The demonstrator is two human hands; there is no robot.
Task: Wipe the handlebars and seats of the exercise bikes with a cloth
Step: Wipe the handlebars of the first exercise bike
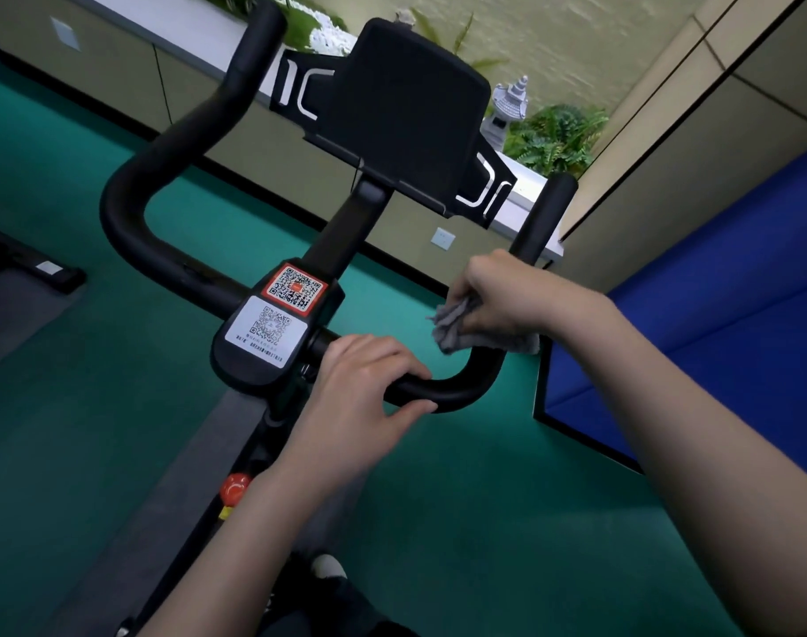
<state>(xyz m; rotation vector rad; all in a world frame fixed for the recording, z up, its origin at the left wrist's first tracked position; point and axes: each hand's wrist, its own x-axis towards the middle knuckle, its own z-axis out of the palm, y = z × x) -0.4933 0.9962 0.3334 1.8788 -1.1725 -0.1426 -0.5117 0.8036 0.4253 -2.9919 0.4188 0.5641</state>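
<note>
A black exercise bike handlebar curves around a centre post with QR code stickers. My left hand grips the lower right stretch of the bar, just right of the sticker block. My right hand is shut on a grey cloth and presses it against the right upright of the handlebar, below its black tip. A black console holder stands above the post. The bike's seat is out of sight.
A red knob sits on the frame below the bar. A blue padded mat stands at the right. Another machine's base lies at the left on green floor. A low wall with plants runs behind.
</note>
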